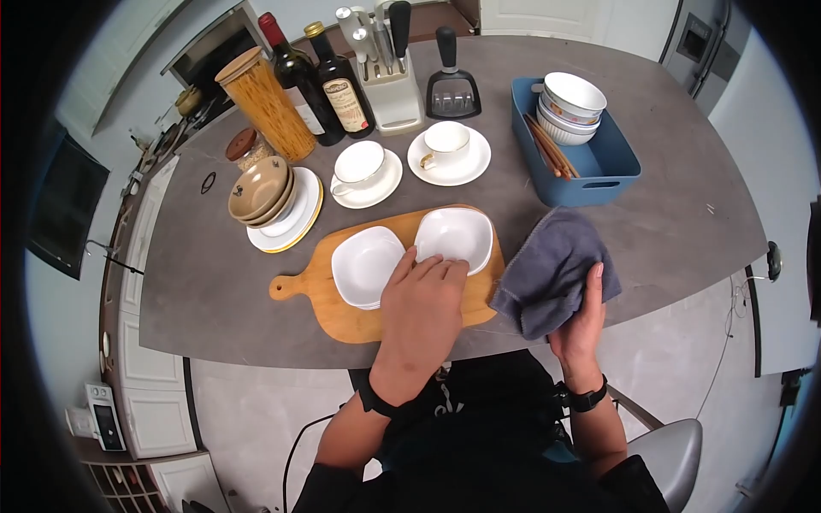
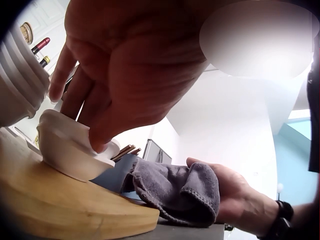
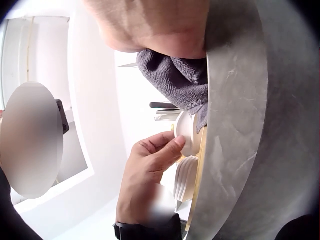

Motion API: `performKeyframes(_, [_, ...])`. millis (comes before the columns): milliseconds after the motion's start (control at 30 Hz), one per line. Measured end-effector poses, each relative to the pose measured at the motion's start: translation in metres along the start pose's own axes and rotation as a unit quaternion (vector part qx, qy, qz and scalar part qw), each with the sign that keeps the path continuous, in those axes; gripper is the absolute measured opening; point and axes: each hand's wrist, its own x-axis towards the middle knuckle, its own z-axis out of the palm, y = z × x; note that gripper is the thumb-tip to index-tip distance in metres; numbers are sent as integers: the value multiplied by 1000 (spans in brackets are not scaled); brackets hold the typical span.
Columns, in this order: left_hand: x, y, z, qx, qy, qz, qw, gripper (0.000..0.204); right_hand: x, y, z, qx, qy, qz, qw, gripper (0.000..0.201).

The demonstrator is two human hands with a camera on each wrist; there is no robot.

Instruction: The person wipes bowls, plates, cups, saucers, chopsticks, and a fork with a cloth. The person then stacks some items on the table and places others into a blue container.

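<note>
A white square bowl [image 1: 453, 235] sits on the right half of a wooden cutting board [image 1: 321, 295]. My left hand [image 1: 421, 303] reaches over its near rim and pinches it, the thumb showing at the rim in both wrist views. Left of that hand stands a stack of matching white bowls [image 1: 366, 261] on the same board. My right hand [image 1: 583, 321] holds a bunched grey cloth [image 1: 556, 274] at the board's right end, thumb on top; its other fingers are mostly hidden under the cloth.
Behind the board stand two white cups [image 1: 359, 162] on saucers. Brown bowls [image 1: 259, 190] top a stack of plates at left. A blue bin [image 1: 590, 190] with bowls and chopsticks stands at back right. Bottles [image 1: 346, 94], a pasta jar [image 1: 272, 111] and a knife block [image 1: 395, 103] line the back.
</note>
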Motion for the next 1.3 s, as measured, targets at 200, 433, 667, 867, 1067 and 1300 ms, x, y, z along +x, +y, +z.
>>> performKeyframes(200, [-1,11,-29,-210,43,-158,964,15,-36,-3,34,-220,-74,-141,962,70])
performKeyframes(433, [-49,12,-40,-480,-6,-133,867,26,-68,-19,102,-626,-333,-370,600,75])
performKeyframes(667, [-67,14,-68,-495,-59,-174,849,18,-40,-14,110,-369,-290,-93,878,46])
performKeyframes(867, [-90,14,-54,-559,54,-204,802,20,-47,13,103,-191,-158,68,966,59])
performKeyframes(1067, [-88,23,-40,-402,168,-168,884,15,-74,20,97,-171,-164,205,950,66])
performKeyframes(1300, [-80,9,-40,-191,111,-1,975,35,-87,11,89,-262,-282,105,917,55])
